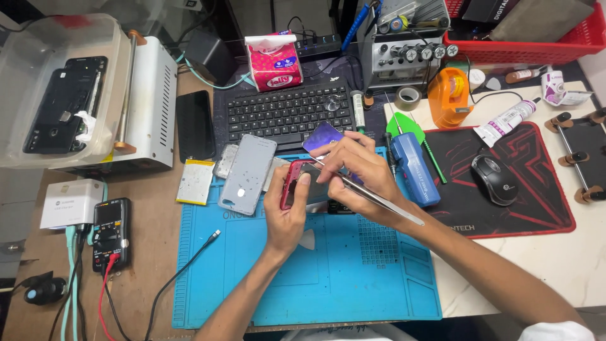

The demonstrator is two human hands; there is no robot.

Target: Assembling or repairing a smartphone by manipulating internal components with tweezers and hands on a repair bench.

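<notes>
**Holding a red-framed phone over the blue mat**

Seen from the head camera, a phone with a red frame is held above the blue repair mat, near its upper edge. The left hand is wrapped around the lower part of the phone, its fingers closed on the frame from the side and from below. The right hand is placed over the upper right part of the phone, and a pair of metal tweezers is gripped between its fingers. The tip of the tweezers is pointed at the inside of the phone, while the long end lies across the right wrist.

Just left of the hands, a grey back cover is laid on the mat, and a flat battery is seen beside it. A purple card is partly hidden behind the right hand. A black keyboard is placed behind the mat. To the right, a blue electric screwdriver and a black mouse on a red and black pad are found on the worktop. A black multimeter is lying at the far left.
</notes>
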